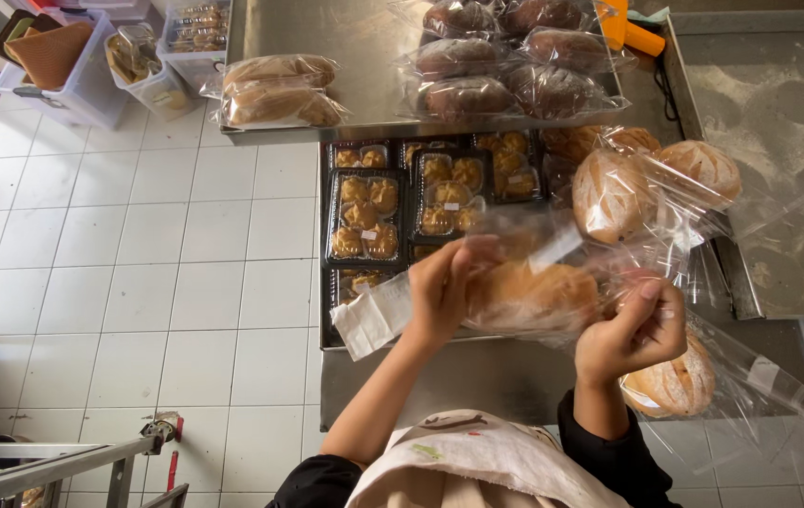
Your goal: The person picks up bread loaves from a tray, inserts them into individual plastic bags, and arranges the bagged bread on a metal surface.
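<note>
Holding a bagged loaf (529, 293) mid-frame above the steel table (477, 376), we grip one bag end with our left hand (441, 292) and pinch the other with our right hand (630, 331), keeping the plastic taut.

worktop (364, 56): brushed metal, dull sheen
bag (552, 282): clear glossy plastic, crinkled
loaf (529, 296): matt brown crust
trays (364, 216): black plastic, clear lids
floor (139, 263): glazed white tile
</note>
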